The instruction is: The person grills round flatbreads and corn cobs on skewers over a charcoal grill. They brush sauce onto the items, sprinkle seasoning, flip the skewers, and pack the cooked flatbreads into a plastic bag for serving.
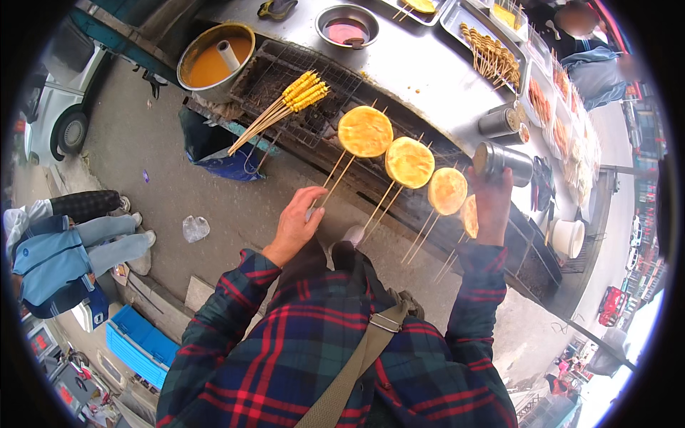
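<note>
My left hand (297,222) is at the lower ends of two wooden sticks, which run between its thumb and fingers. They carry a round golden flatbread (365,131) over the narrow charcoal grill (423,144). My right hand (491,208) grips a metal shaker canister (505,163), tipped on its side above the grill's right part. To the right of the first bread lie a second flatbread (410,162) and a third flatbread (448,191), each on two sticks. A fourth flatbread (470,216) is partly hidden by my right hand.
Yellow corn-like skewers (305,93) rest on the wire rack (337,80). Beyond are a pot of orange sauce (200,69), a bowl of red liquid (348,32), more shakers (500,122) and a skewer tray (489,53). A white bucket (567,238) stands right; people (53,254) are at left.
</note>
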The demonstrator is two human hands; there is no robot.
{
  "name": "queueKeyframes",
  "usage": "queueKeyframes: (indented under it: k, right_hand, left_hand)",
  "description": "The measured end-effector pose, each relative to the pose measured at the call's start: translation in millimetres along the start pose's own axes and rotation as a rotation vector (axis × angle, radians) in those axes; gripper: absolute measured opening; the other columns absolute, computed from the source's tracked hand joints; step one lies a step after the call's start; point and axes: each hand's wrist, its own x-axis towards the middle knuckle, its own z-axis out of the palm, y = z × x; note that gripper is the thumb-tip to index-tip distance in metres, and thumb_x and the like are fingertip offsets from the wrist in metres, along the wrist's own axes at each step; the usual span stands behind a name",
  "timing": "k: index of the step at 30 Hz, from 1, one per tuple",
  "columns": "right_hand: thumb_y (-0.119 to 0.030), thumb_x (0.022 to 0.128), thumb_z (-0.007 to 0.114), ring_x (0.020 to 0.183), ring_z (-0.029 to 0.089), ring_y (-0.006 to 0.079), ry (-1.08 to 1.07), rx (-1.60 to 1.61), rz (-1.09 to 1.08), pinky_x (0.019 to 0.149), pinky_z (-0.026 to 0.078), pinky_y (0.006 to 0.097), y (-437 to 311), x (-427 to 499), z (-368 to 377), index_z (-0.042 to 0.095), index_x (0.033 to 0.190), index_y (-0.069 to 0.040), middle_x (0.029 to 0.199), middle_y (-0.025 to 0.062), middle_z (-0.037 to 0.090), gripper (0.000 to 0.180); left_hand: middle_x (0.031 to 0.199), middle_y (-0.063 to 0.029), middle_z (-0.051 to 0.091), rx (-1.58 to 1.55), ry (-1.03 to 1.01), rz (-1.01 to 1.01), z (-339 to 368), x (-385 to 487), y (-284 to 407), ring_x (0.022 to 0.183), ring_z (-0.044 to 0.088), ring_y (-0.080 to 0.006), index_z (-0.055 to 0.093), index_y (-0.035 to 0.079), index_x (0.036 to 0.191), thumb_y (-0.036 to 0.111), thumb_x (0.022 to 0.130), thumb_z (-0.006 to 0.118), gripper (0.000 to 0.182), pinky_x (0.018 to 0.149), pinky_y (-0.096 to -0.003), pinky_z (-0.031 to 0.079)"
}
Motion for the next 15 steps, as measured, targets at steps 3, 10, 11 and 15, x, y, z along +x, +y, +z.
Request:
queueKeyframes:
  k: [3, 10, 11, 15]
  right_hand:
    - [-0.035, 0.097, 0.048, 0.112, 0.054, 0.0291, 0.001, -0.055, -0.048, 0.099, 0.044, 0.047, 6, -1, 19, 0.048, 0.122, -0.002, 0.121, 0.0132, 0.055, 0.041]
    - [-0.03, 0.095, 0.053, 0.099, 0.06, 0.0234, 0.171, -0.426, -0.095, 0.087, 0.051, 0.042, 18, -4, 40, 0.048, 0.123, -0.004, 0.113, 0.0122, 0.059, 0.039]
    - [-0.031, 0.095, 0.054, 0.099, 0.06, 0.0233, 0.249, -0.297, -0.068, 0.087, 0.051, 0.0422, 22, -5, 42, 0.048, 0.123, -0.004, 0.113, 0.0121, 0.059, 0.04]
    - [-0.033, 0.093, 0.056, 0.104, 0.06, 0.024, 0.06, -0.231, 0.021, 0.088, 0.051, 0.0441, 51, 3, 61, 0.047, 0.126, -0.005, 0.119, 0.0098, 0.058, 0.044]
  left_hand:
    - [0.115, -0.0122, 0.056, -0.016, -0.011, -0.014, -12, -8, -10, 0.102, 0.059, -0.0253, 0.056, 0.004, 0.118, 0.002, 0.081, 0.06, 0.037, 0.088, -0.0338, 0.046]
    - [0.117, -0.0135, 0.054, -0.05, -0.069, -0.094, -31, -19, -33, 0.103, 0.058, -0.0306, 0.054, 0.005, 0.118, 0.009, 0.083, 0.06, 0.036, 0.086, -0.0375, 0.047]
    - [0.118, -0.0137, 0.053, -0.055, -0.075, -0.082, -31, -17, -36, 0.104, 0.058, -0.0305, 0.053, 0.005, 0.12, 0.01, 0.083, 0.06, 0.038, 0.086, -0.0377, 0.047]
    - [0.121, -0.0154, 0.051, -0.078, -0.151, -0.088, -25, -8, -44, 0.105, 0.058, -0.0307, 0.046, 0.006, 0.127, 0.011, 0.083, 0.061, 0.047, 0.087, -0.0385, 0.048]
